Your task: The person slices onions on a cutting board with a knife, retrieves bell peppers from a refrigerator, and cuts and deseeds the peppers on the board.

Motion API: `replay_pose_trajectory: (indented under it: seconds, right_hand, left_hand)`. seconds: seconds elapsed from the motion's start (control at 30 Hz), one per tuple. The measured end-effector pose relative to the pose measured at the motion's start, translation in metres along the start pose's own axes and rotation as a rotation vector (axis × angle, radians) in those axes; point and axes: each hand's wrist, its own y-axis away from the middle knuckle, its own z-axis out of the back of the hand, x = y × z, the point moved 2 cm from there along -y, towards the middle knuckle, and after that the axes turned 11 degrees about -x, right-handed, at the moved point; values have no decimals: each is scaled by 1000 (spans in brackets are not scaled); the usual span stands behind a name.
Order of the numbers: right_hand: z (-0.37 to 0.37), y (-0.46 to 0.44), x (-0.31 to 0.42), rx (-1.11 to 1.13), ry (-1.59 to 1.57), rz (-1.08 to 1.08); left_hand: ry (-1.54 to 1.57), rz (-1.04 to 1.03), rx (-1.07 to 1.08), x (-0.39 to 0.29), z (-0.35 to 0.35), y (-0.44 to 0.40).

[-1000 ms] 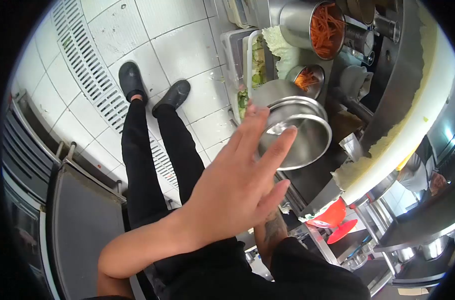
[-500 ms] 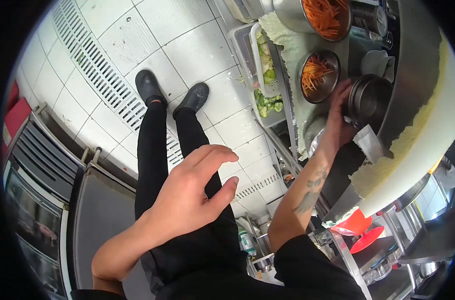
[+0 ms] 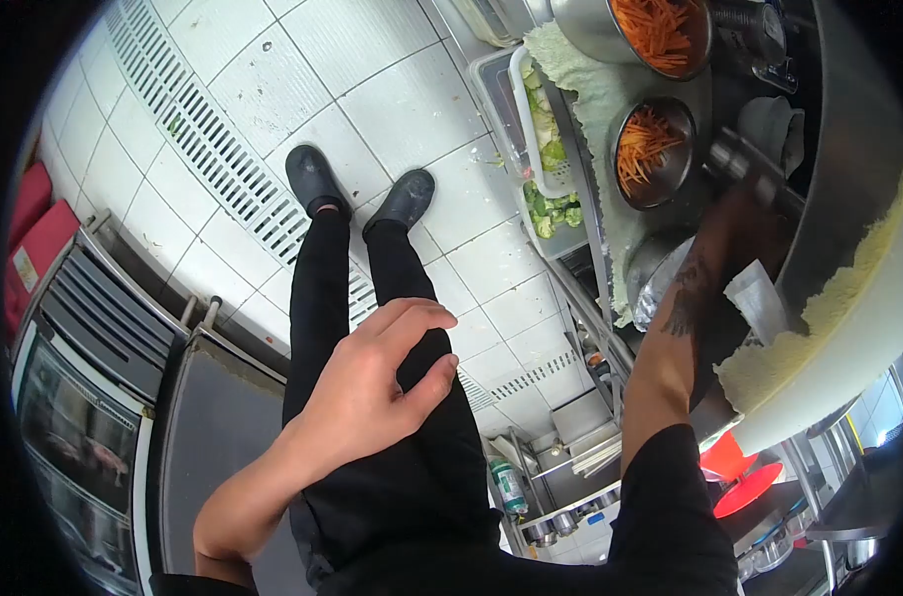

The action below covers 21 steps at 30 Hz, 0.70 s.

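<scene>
My left hand [image 3: 384, 372] hangs in front of my legs, its fingers curved, thumb apart, holding nothing. My right hand [image 3: 754, 214] reaches over the counter on the right, in shadow and smeared by motion. At its fingers is a round metal container [image 3: 754, 167], also blurred and turned edge-on; the hand seems to grip it, though the fingers do not show clearly. Beside it stands a metal bowl of shredded carrot [image 3: 648, 149]. A larger metal bowl of carrot strips [image 3: 660, 35] is farther up. Under my right forearm sits a foil-like shiny bowl [image 3: 660, 283].
A pale cloth [image 3: 610, 94] lies beneath the bowls. Plastic tubs with cut green vegetables [image 3: 551, 204] stand at the counter's edge. A white cup-like vessel [image 3: 769, 129] and tins [image 3: 754, 30] are behind. A grey cabinet [image 3: 218, 467] stands left on the tiled floor [image 3: 392, 109].
My right hand has moved farther in over the counter. The round metal container there has tipped from facing me to edge-on. My left hand has barely moved.
</scene>
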Motion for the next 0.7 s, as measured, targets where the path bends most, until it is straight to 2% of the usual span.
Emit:
replay_pose_trajectory:
  seconds: [0.07,0.1,0.17,0.5,0.6,0.7]
  right_hand:
    - [-10,-9,-13,17,68,15]
    - [-17,-15,-18,21,115,30]
    - [-20,-16,-23,23,233,72]
    - [-11,1,-33,-62,762,370]
    - [-10,35,-37,-104,940,583]
    - [-3,110,-47,-126,1299,1031]
  left_hand:
    - [-33,-120,-50,5,-2,3]
    - [-33,-121,-48,3,-1,4]
    - [-7,40,15,-2,0,7]
    - [-74,-103,-93,4,26,17]
    - [-61,-59,-163,-1,41,30]
    - [-37,-77,-243,-9,59,45]
